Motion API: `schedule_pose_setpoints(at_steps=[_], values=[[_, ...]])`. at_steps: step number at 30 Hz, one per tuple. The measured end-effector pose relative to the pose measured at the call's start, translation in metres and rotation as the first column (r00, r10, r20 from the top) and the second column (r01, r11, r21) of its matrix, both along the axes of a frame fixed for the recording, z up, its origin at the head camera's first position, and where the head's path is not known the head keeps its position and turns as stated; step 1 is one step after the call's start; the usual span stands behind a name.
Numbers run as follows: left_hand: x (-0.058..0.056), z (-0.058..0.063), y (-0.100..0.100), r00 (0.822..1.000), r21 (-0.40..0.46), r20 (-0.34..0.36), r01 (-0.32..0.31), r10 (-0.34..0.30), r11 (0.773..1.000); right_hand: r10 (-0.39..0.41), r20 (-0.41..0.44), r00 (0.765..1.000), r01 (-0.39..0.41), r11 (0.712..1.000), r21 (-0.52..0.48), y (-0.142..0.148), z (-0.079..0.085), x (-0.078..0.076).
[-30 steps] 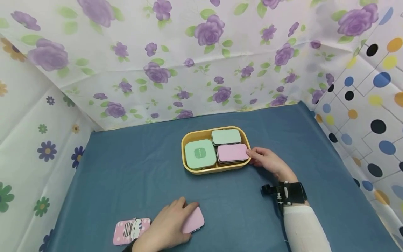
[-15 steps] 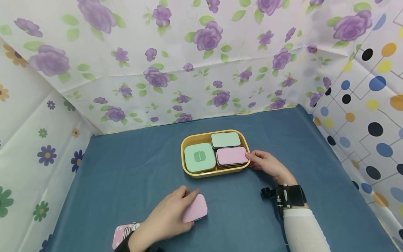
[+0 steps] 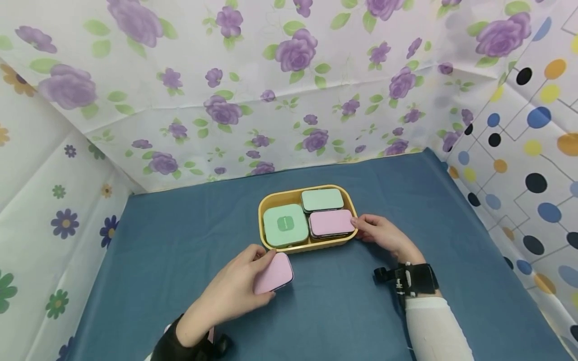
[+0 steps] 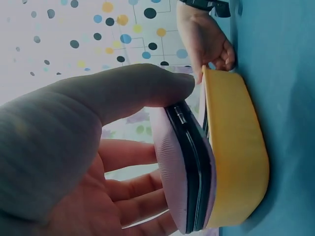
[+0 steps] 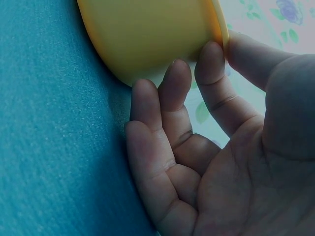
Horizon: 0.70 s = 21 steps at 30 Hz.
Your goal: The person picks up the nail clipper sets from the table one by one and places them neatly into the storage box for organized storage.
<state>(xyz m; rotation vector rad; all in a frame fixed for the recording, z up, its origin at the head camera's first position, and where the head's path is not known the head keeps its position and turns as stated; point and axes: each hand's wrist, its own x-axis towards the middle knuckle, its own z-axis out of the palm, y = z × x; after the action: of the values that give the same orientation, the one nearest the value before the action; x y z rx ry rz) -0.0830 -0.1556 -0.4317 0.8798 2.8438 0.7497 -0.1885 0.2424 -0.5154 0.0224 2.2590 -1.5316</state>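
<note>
In the head view my left hand grips a small pink case, thumb on one side and fingers on the other. The case hangs over the cloth just in front of a yellow basket. Dark edges and a small metal fitting show on the case in the left wrist view. My right hand pinches the basket's right rim between thumb and forefinger; its other fingers curl loosely by the basket wall. Inside the basket lie a square green case, a pale green case and another pink case.
Blue cloth covers the table. A flowered sheet hangs at the back, with patterned sheets at left and right. A sliver of a pink thing shows beside my left wrist, mostly hidden by it.
My left hand has lifted the pink case off the cloth and carried it forward towards the basket. My left forearm now covers most of the pink patterned case. My right hand keeps its hold on the rim.
</note>
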Motion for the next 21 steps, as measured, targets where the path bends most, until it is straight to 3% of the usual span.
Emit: schedule_pose_setpoints(at_steps=[7,15,21], values=[[-0.013,0.001,0.001,1.000,0.041,-0.015,-0.011,0.012,0.999,0.002,0.000,1.000,-0.002,1.000,-0.002,0.000,0.001,0.002],[-0.028,-0.005,0.002,0.995,0.069,-0.094,-0.037,0.044,0.997,-0.004,0.003,1.000,0.004,1.000,0.000,-0.001,0.002,0.001],[-0.037,-0.007,0.003,0.993,0.100,-0.100,-0.050,0.060,0.994,0.002,0.000,1.000,-0.002,1.000,-0.012,0.001,0.001,0.000]])
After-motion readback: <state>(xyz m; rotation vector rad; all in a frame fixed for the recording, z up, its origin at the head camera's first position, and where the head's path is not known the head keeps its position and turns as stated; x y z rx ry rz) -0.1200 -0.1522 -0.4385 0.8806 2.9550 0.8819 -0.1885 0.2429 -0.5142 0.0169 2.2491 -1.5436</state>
